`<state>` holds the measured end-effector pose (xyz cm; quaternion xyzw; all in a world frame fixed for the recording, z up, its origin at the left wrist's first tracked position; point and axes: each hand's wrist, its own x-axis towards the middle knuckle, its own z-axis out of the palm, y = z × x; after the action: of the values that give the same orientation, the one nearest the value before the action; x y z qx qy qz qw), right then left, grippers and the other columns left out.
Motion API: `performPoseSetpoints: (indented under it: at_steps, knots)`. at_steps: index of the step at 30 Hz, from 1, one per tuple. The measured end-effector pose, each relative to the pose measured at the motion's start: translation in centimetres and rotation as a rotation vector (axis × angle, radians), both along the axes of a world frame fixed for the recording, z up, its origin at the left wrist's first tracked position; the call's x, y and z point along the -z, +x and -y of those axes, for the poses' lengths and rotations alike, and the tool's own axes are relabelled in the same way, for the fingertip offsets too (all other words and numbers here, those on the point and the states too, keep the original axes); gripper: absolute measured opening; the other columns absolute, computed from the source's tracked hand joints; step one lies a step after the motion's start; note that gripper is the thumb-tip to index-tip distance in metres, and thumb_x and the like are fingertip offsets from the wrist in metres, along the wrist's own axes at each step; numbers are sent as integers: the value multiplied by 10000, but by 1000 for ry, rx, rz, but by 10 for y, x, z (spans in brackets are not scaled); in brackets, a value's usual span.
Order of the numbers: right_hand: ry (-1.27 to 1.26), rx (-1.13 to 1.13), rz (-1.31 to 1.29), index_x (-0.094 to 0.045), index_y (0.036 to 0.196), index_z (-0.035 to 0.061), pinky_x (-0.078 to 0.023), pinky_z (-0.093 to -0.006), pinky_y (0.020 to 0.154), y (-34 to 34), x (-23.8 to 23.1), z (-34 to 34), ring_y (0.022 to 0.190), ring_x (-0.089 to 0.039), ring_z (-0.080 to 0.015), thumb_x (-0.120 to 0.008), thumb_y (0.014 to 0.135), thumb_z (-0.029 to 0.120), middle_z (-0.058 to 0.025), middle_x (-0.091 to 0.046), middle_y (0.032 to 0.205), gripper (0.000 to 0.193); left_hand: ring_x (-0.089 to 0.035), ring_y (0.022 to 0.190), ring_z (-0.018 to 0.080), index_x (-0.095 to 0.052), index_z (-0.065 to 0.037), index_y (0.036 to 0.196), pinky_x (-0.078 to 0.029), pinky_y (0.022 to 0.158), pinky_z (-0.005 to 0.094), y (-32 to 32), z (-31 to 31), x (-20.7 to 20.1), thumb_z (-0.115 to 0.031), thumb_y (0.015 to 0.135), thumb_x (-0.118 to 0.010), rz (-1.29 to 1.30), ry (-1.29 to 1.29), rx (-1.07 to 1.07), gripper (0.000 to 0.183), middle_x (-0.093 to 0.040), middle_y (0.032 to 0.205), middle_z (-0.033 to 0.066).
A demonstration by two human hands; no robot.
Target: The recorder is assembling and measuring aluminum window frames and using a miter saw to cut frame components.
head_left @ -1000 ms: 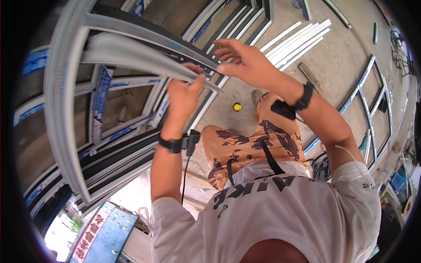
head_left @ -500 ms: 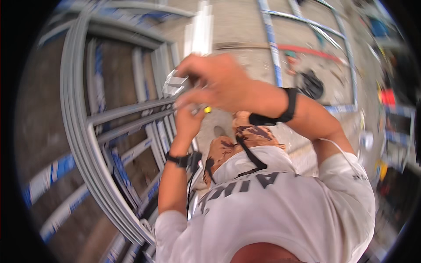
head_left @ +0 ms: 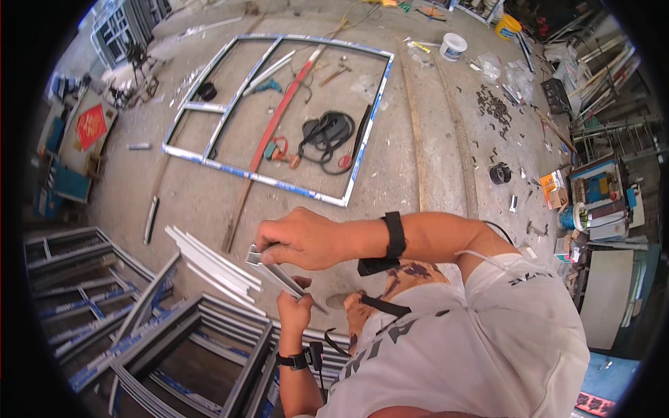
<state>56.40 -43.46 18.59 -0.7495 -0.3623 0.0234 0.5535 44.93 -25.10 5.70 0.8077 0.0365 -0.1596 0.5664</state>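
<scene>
Between my two hands runs a short grey metal profile strip (head_left: 284, 280), with a channel-shaped end showing. My right hand (head_left: 301, 238) is closed around its upper end, thumb and fingers pinching the edge. Lower down, my left hand (head_left: 294, 311) grips the strip nearer my body, fingers curled over it. Just left of the hands lies a bundle of white profile strips (head_left: 212, 268). Below them are stacked grey window frames (head_left: 198, 313), partly hidden under my left arm.
A large frame with blue-and-white film (head_left: 279, 182) lies on the floor ahead. Inside it are a red bar (head_left: 286, 104), a coiled black hose or cable (head_left: 326, 136) and a hammer (head_left: 336, 75). A white bucket (head_left: 453, 47) and cluttered shelving (head_left: 606, 209) stand to the right.
The view has swung from the stacked frames toward the floor frame. My hands have moved apart along the strip, and it now shows clearly between them; earlier they were blurred and close together.
</scene>
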Motion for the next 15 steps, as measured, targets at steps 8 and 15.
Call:
performPoseSetpoints:
  at_steps: [8, 15]
  knots:
    - [284, 418, -133, -547, 978, 20, -502, -255, 630, 11, -13, 248, 733, -640, -119, -571, 955, 170, -55, -645, 831, 153, -646, 680, 208, -590, 8, 1010, -508, 661, 329, 107, 173, -45, -75, 756, -640, 197, 116, 284, 272, -662, 751, 120]
    - [515, 748, -80, -562, 1000, 30, -482, -222, 635, 10, -57, 429, 724, -570, -68, -558, 958, 127, -4, -599, 814, 106, -556, 716, 103, -598, -6, 1008, -462, 673, 261, 183, 330, -77, -327, 822, -721, 225, -151, 651, 391, -638, 785, 65]
